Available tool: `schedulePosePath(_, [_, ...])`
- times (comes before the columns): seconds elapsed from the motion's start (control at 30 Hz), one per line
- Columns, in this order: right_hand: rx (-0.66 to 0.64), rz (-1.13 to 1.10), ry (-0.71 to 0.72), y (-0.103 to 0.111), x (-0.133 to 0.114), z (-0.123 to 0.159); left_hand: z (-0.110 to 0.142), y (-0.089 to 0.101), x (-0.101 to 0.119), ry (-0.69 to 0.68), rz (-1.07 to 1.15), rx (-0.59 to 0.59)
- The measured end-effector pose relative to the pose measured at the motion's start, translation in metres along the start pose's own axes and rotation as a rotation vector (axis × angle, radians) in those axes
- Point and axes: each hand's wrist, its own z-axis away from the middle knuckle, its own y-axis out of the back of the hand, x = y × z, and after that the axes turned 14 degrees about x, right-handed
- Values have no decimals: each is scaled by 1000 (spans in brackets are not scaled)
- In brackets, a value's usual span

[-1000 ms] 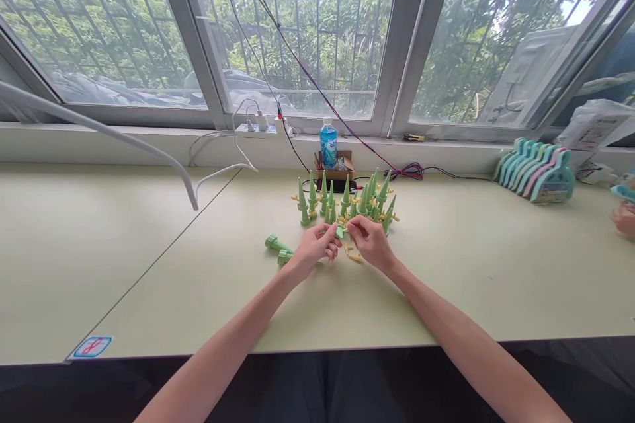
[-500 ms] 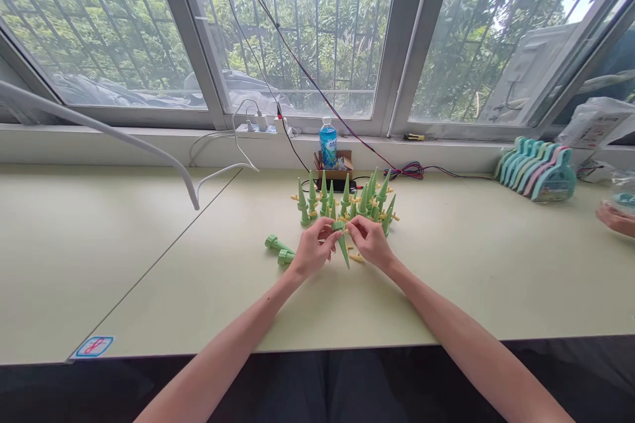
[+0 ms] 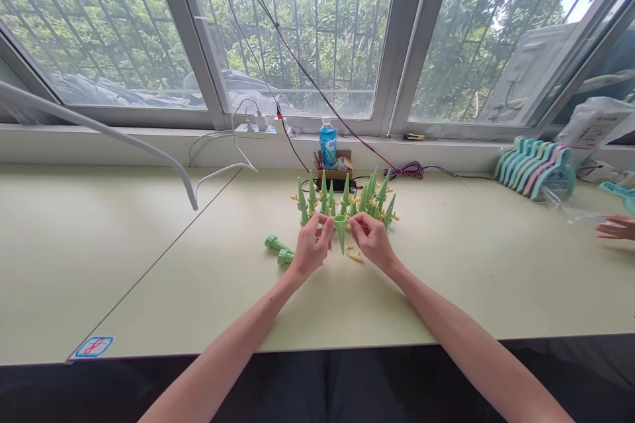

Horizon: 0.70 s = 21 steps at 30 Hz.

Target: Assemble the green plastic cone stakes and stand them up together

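A green watering spike [image 3: 340, 232] hangs point down between my hands, its round open top turned up toward me. My left hand [image 3: 312, 246] pinches it from the left side. On the other side, the fingertips of my right hand [image 3: 372, 239] are closed at a small yellow valve by the spike's collar, mostly hidden by the fingers. Behind my hands several green spikes [image 3: 345, 193] with yellow valves stand upright in a cluster. Two more spikes [image 3: 278, 244] lie to the left of my left hand. Loose yellow valves [image 3: 356, 256] lie just below the held spike.
A blue bottle [image 3: 328, 144] stands in a small cardboard box [image 3: 344, 160] behind the cluster. Coiled cable [image 3: 407, 170] lies at the back. Pastel hangers [image 3: 538, 168] stand at the right, near another person's hand [image 3: 618, 227]. A white tube [image 3: 163, 152] hangs at the left.
The held spike has turned from a slant to nearly upright, its open top now facing me, and risen slightly. The other person's hand has opened; the plastic-wrapped item beside it has shifted.
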Motion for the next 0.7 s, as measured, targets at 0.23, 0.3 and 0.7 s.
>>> schedulePosePath(0.23, [-30,0,92,2,-5,1,-6,2,-1,513,165,-278])
schedulePosePath(0.3, [-51,3,110,2,-6,2,-5,2,-3,589,181,-317])
schedulePosePath(0.7, [-44,-36,144,2,-3,1,-5,5,-4,602,276,-378])
